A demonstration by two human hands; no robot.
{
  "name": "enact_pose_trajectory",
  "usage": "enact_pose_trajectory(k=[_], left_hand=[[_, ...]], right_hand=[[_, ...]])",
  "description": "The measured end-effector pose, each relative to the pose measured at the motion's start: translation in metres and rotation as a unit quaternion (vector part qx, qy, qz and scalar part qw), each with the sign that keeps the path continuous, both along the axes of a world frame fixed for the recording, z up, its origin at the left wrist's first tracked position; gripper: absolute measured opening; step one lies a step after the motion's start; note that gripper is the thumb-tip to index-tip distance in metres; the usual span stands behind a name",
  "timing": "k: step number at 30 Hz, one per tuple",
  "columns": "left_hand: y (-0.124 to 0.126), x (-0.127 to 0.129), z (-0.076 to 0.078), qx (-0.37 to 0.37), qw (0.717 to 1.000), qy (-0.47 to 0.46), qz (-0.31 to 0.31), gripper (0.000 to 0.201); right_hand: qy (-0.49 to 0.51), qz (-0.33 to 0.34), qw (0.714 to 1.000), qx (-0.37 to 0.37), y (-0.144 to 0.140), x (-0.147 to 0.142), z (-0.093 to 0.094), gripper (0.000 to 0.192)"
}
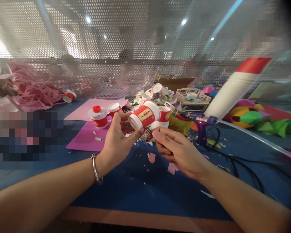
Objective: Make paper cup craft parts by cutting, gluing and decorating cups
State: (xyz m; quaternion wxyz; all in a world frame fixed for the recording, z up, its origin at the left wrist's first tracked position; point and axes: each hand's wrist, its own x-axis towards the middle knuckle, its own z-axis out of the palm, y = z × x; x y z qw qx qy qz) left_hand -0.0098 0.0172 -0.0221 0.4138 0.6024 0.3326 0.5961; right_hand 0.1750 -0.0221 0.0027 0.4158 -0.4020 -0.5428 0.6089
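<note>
My left hand (120, 134) grips a red and white paper cup (145, 115) with a yellow label, tilted on its side above the table. My right hand (174, 147) is closed around what look like small scissors; their dark blades (147, 129) reach the cup's underside near my left thumb, and the handles are hidden in my fingers. Behind my left hand stand a cup with a white disc and red ring on top (98, 116) and another red and white cup (115, 108). A further cup (163, 116) stands partly hidden behind the held one.
Purple paper (84, 137) and pink paper (84, 108) lie at left, near a crumpled pink heap (34, 87). A glue gun (202, 126) with a black cable stands at right, by a leaning white tube (235, 90). Paper scraps litter the blue tabletop (126, 191).
</note>
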Motion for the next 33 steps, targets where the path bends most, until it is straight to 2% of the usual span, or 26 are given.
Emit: enact_pose_trajectory(k=[14, 20, 24, 33], left_hand=[[-0.002, -0.004, 0.000, 0.102, 0.991, 0.077, 0.049, 0.043], [-0.013, 0.007, -0.004, 0.072, 0.992, 0.107, 0.014, 0.038], [-0.012, 0.012, -0.003, 0.006, 0.998, 0.060, -0.009, 0.041], [-0.003, 0.005, 0.009, -0.027, 1.000, -0.005, 0.015, 0.040]], right_hand=[[0.022, 0.006, 1.000, -0.001, -0.001, -0.001, 0.000, 0.030], [0.027, -0.018, 0.999, 0.014, -0.001, 0.001, 0.004, 0.037], [0.022, -0.032, 0.999, 0.003, 0.000, 0.001, 0.007, 0.036], [0.010, -0.018, 1.000, -0.020, 0.000, -0.001, 0.002, 0.040]])
